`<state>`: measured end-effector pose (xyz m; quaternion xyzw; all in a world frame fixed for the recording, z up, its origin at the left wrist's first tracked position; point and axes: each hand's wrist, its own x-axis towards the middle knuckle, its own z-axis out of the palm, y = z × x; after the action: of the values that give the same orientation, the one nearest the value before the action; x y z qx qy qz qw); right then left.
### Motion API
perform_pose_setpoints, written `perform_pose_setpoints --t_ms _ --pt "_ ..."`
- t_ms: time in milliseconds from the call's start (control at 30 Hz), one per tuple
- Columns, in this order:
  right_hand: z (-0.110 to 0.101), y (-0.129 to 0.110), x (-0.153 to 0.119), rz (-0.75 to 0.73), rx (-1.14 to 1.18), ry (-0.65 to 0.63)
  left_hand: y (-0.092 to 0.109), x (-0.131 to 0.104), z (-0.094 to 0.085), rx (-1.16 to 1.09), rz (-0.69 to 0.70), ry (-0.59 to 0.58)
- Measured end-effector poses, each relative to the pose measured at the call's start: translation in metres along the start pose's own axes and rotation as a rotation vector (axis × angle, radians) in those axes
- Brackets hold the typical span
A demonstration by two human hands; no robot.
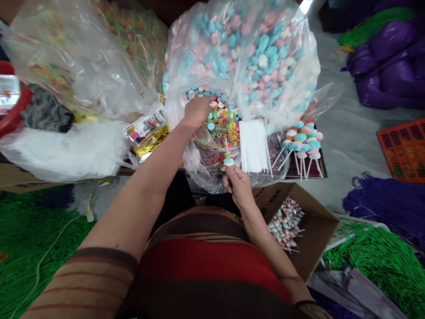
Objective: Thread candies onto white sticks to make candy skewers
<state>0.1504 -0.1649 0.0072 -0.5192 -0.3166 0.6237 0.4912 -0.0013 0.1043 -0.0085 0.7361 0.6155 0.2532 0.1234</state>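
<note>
My right hand (239,184) pinches a candy skewer (228,160) near its lower end. On its white stick sit a white and blue marshmallow and green gummy rings, with the bare tip pointing up. My left hand (198,110) reaches into the loose marshmallows (217,98) at the mouth of a big clear bag, its fingers curled down and their tips hidden. Between the hands lies a heap of colourful gummy rings (229,126) on plastic. White sticks (254,146) lie bundled just beyond my right hand.
Finished-looking marshmallow skewers (303,139) are piled at the table's right end. Below stands an open cardboard box (314,226) holding wrapped skewers. The big marshmallow bag (265,57) and a bag of gummies (76,66) fill the back. Gold twist ties (151,144) lie left of my arm.
</note>
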Motion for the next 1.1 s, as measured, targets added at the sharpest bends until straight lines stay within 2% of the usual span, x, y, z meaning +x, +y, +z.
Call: perform_pose_setpoints --t_ms 133,233,400,567,700,900,1100 --pt "0.000 0.001 0.001 0.002 0.002 -0.001 -0.001 0.000 -0.004 0.047 -0.105 -0.063" --pt "0.000 0.002 0.001 0.000 -0.004 -0.002 -0.001 0.002 -0.010 -0.062 -0.136 -0.054" --pt "-0.001 0.005 0.001 -0.013 -0.020 0.010 0.004 0.011 -0.010 -0.228 -0.084 -0.013" --pt "-0.001 0.007 0.002 0.000 -0.013 0.007 0.009 0.018 0.001 -0.186 -0.094 -0.014" --pt "-0.001 0.007 0.002 0.004 -0.013 0.013 0.011 0.022 0.004 -0.129 -0.048 -0.042" --pt "-0.001 0.009 0.003 -0.007 -0.024 0.005 0.018 0.014 -0.002 -0.004 0.006 -0.084" --pt "-0.001 0.012 0.005 -0.022 -0.013 -0.012 0.017 0.004 -0.008 -0.110 0.005 -0.031"
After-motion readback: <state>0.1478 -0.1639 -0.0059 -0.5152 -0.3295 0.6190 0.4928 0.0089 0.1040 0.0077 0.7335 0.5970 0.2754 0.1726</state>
